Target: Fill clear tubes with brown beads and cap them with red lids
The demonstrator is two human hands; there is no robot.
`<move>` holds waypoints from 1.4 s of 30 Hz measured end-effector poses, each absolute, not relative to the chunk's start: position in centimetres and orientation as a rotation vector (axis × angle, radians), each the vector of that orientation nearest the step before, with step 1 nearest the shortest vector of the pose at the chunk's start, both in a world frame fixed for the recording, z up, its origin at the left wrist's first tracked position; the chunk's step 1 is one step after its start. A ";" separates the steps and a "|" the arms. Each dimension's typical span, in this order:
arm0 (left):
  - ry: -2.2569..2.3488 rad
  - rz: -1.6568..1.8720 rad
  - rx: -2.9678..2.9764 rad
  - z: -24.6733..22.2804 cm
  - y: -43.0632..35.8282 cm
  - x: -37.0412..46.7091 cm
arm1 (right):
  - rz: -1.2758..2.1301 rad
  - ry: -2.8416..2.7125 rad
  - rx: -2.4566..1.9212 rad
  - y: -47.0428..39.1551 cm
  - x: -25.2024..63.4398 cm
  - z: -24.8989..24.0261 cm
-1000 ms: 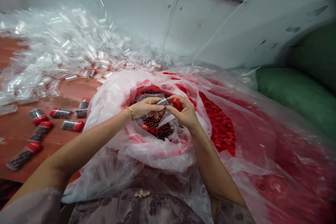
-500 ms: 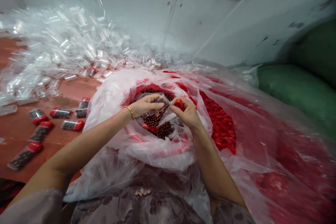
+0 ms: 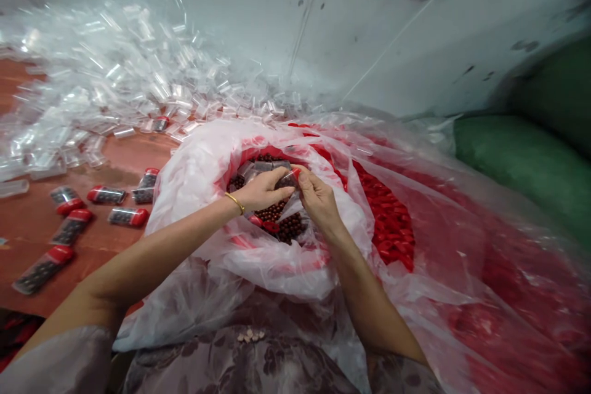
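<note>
Over a plastic-lined red tub [image 3: 221,166] of dark brown beads [image 3: 289,228], my two hands meet. My left hand [image 3: 268,188] is closed around a clear plastic tube [image 3: 287,178] lying sideways, partly hidden by the fingers. A red cap [image 3: 296,172] sits at the tube's right end, pinched by my right hand [image 3: 316,194]; whether it is fully seated I cannot tell. Another clear tube [image 3: 263,166] lies on the beads behind my left hand. Loose red caps [image 3: 271,227] rest among the beads below the hands.
Left on the orange-brown table [image 3: 124,160] lie several red-capped tubes of beads [image 3: 71,226]. A big heap of clear tubes [image 3: 115,68] spreads at the back against the wall. To the right, red caps [image 3: 388,221] fill a clear bag [image 3: 443,228], beside a green sack [image 3: 498,148].
My right hand has brought the red cap leftward onto the tube's end. My left hand has shifted slightly right, and the two hands are closer together.
</note>
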State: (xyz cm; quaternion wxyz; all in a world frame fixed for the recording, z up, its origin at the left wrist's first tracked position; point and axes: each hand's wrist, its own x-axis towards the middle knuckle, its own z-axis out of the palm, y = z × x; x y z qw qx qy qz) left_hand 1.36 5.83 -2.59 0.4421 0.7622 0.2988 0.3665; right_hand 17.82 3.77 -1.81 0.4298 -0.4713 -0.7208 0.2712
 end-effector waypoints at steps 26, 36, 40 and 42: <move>0.773 0.601 2.137 -1.3 4.4 2.2 | 1.080 -1.401 -1.169 5.2 15.9 -1.2; 0.967 0.409 2.396 -2.5 3.8 2.7 | 1.011 -1.868 -1.173 4.6 15.9 -3.0; 0.975 0.481 2.523 -2.2 3.9 2.6 | 1.246 -1.681 -1.042 4.2 15.2 -1.6; 0.943 0.551 2.547 -1.7 3.7 2.6 | 1.259 -1.556 -0.999 3.8 15.5 -0.4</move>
